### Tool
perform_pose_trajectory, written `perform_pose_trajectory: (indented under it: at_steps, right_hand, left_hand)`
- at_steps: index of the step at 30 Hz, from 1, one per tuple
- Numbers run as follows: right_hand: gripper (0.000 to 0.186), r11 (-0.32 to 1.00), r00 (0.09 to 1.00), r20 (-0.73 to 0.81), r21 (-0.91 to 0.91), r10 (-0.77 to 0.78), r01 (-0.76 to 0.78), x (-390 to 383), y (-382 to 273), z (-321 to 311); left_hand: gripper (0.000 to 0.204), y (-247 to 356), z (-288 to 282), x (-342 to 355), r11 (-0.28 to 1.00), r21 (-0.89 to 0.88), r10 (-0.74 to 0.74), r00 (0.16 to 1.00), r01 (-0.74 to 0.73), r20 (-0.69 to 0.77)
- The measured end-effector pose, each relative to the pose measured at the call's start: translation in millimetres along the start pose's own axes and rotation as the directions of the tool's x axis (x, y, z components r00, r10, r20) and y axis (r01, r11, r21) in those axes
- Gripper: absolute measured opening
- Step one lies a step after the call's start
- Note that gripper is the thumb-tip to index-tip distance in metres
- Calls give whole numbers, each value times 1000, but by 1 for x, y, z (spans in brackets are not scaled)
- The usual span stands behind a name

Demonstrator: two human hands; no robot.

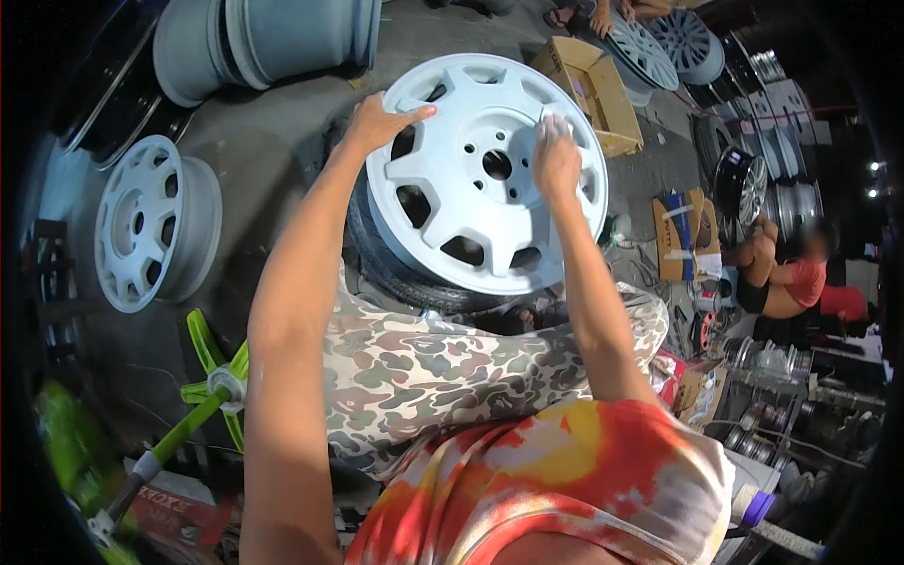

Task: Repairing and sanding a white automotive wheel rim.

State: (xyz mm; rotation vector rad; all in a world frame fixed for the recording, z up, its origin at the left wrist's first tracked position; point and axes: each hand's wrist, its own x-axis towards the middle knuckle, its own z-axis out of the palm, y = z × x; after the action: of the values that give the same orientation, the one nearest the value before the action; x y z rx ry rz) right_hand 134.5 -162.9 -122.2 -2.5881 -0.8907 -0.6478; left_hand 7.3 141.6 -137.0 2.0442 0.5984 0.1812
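A pale white wheel rim (443, 207) with several spoke openings and a recessed centre lies face up on a black tyre (414, 297) in front of me. My left hand (377, 124) grips the rim's upper left edge, thumb on the face, fingers over the outer edge. My right hand (557, 162) is on the right part of the face, fingers pressed together on something pale that I cannot make out. My camouflage-clad leg is below the wheel.
Another pale rim (141, 264) stands at left, near stacked rims (292, 38) and a green spoked stand (188, 424). A cardboard box (612, 137) is behind the wheel. A seated person in red (796, 282) is at right; another person's hands (603, 19) touch rims at top.
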Motion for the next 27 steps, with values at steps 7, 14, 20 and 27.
perform_pose_trajectory:
  at_steps: [7, 14, 20, 27]
  right_hand:
    - [21, 966, 903, 342, -116, 259, -233, 58, 10, -12]
    - [27, 999, 995, 86, -15, 41, -40, 33, 26, -4]
    - [31, 998, 998, 56, -53, -41, 44, 3, 13, -5]
    - [28, 993, 978, 180, 27, 107, -113, 51, 16, 10]
  left_hand:
    - [81, 11, 2, 0, 999, 17, 39, 998, -39, -45]
    - [107, -1, 3, 8, 999, -48, 14, 1000, -13, 25]
    - [86, 1, 6, -2, 994, 106, 1, 998, 6, -68]
    - [113, 11, 6, 8, 1000, 5, 20, 1000, -20, -5]
